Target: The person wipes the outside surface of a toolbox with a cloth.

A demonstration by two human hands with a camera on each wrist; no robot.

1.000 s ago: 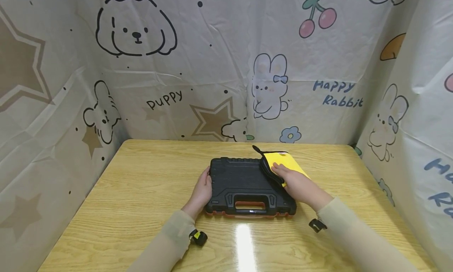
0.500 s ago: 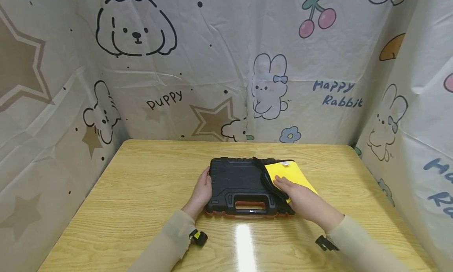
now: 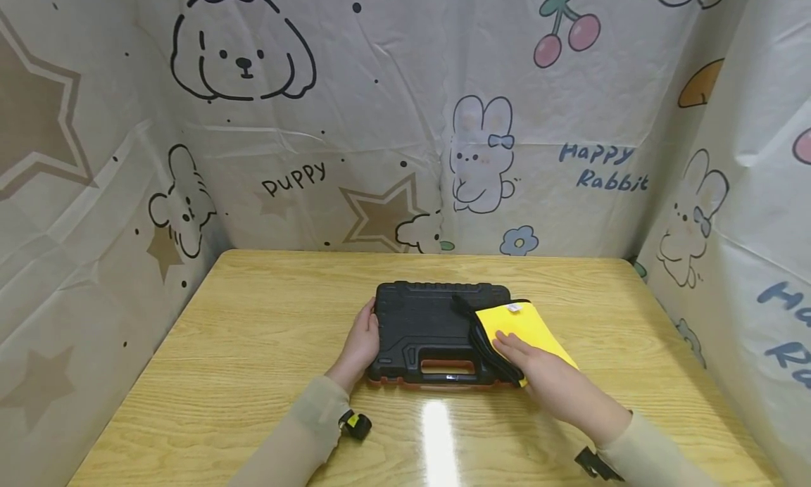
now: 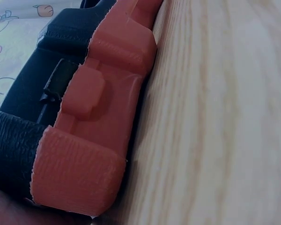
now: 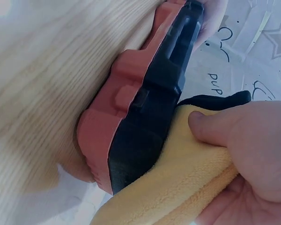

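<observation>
You are wiping the black tool case (image 3: 437,329) with the yellow cloth (image 3: 522,329), and it looks like the job is partly done: the cloth is lying on the right end of the case lid, so the left part may be left to wipe. Your right hand (image 3: 551,381) is pressing on the cloth, thumb (image 5: 215,126) bent onto it. Your left hand (image 3: 362,343) is resting against the left edge of the case, fingers curled on it.
</observation>
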